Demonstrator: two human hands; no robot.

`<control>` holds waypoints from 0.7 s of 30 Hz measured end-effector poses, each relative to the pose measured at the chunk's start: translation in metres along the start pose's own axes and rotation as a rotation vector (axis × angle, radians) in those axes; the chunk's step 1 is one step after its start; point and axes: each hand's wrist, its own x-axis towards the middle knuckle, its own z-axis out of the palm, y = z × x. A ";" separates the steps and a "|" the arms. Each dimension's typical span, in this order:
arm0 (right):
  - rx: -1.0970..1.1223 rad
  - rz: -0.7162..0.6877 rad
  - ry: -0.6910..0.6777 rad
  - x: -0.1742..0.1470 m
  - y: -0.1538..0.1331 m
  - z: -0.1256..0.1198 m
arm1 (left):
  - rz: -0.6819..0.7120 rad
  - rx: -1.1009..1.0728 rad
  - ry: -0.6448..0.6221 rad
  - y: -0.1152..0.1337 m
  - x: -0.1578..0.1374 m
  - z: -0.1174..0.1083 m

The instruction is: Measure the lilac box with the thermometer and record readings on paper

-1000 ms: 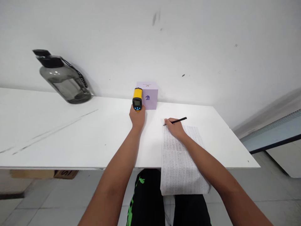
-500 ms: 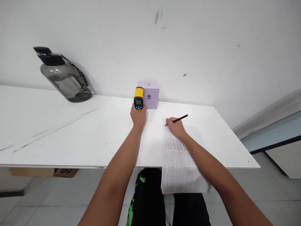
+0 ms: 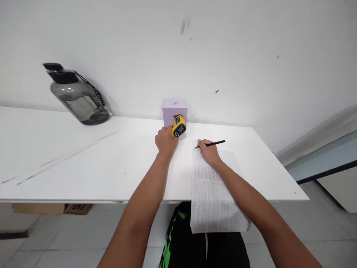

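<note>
Nearest, limp-looking paper [image 3: 216, 204] is laid past the table edge [image 3: 83, 201]. Beyond, a light-looking pen [image 3: 218, 142] is pinched near its tip by the right hand [image 3: 209, 152]. Farther, before the box [image 3: 174, 104], a probably stiff thermometer [image 3: 179, 125], best held low, is clasped by the left hand [image 3: 165, 142].

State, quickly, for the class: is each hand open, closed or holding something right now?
Left hand: closed, holding the yellow-and-black device.
Right hand: closed, holding the black pen.
</note>
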 end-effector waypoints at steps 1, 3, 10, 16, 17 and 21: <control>-0.003 0.000 -0.002 0.000 -0.001 0.000 | 0.002 0.016 -0.001 0.000 0.000 0.001; -0.013 -0.007 -0.004 -0.001 -0.001 0.000 | 0.001 0.022 -0.007 0.000 0.001 0.002; -0.015 -0.031 -0.013 0.002 0.003 0.000 | -0.084 -0.007 0.072 -0.004 0.003 0.006; -0.033 -0.050 -0.017 0.003 0.004 0.000 | -0.182 -0.074 0.156 -0.009 0.004 0.010; -0.032 -0.053 -0.019 0.003 0.004 0.000 | -0.204 -0.093 0.180 -0.010 0.005 0.010; -0.028 -0.046 -0.029 0.003 0.004 0.000 | -0.259 -0.164 0.229 -0.011 0.007 0.009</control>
